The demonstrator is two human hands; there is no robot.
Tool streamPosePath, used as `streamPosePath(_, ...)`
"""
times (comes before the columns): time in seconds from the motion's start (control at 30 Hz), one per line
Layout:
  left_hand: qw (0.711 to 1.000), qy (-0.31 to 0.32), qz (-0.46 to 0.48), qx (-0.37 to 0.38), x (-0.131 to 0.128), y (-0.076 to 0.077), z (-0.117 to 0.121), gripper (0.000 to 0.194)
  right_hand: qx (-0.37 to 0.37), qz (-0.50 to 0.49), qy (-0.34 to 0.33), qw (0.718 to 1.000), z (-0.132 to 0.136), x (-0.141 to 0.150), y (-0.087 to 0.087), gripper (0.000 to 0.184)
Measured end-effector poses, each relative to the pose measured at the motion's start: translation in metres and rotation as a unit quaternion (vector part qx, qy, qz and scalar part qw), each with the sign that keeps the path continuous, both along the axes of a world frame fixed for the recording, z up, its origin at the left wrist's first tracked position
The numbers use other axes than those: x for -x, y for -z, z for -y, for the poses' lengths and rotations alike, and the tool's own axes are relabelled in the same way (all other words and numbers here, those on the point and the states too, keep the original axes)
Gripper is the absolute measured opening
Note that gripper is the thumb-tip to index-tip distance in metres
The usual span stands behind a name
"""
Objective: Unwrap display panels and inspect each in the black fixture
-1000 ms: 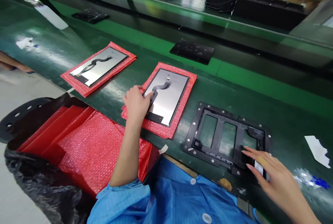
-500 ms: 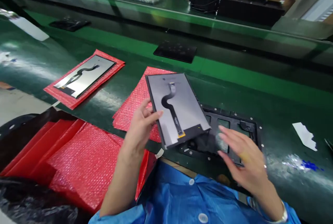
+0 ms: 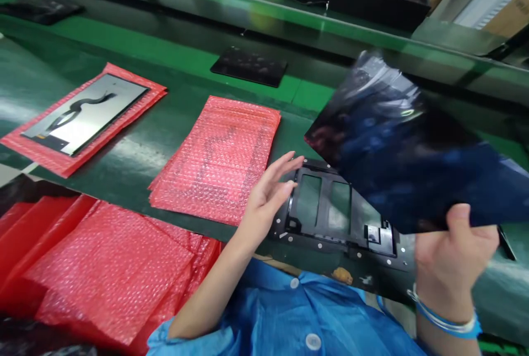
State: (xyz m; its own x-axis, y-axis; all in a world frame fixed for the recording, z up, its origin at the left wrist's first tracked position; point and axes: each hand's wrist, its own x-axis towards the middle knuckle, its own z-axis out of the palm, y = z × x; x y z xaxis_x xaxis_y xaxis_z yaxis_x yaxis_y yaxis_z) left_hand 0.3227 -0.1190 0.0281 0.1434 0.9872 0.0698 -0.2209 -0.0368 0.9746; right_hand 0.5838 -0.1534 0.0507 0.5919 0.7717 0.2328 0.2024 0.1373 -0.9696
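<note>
My right hand (image 3: 458, 257) grips a dark, glossy screen panel (image 3: 413, 157) by its lower edge, thumb on the shiny face, with clear film catching light at its top corner. Tilted and blurred, the panel hangs over the right part of a black frame (image 3: 324, 201) with rectangular openings, which lies on the bench. My left hand (image 3: 268, 193) is empty with fingers apart, at the frame's left end. Beside it lies a stack of pink bubble-wrap bags (image 3: 215, 160); a dark cable shape shows faintly through the top one.
Another screen panel (image 3: 88, 111), silver back up with a black ribbon cable, rests on bubble wrap at left. Red bubble bags (image 3: 111, 268) fill a box near me. A dark flat panel (image 3: 250, 65) lies behind, below a raised shelf (image 3: 264, 6).
The screen panel has gone from my left hand to my right, turned dark face toward me and raised to the right. My left hand has let go. The view has shifted right.
</note>
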Motion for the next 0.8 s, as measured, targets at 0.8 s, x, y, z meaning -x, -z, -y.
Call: streamPosePath(0.8,0.918,0.100,-0.373,-0.092,0.024,0.058,0.001,0.076,0.252,-0.149,-0.025,0.956,0.003,-0.028,0.027,0.040)
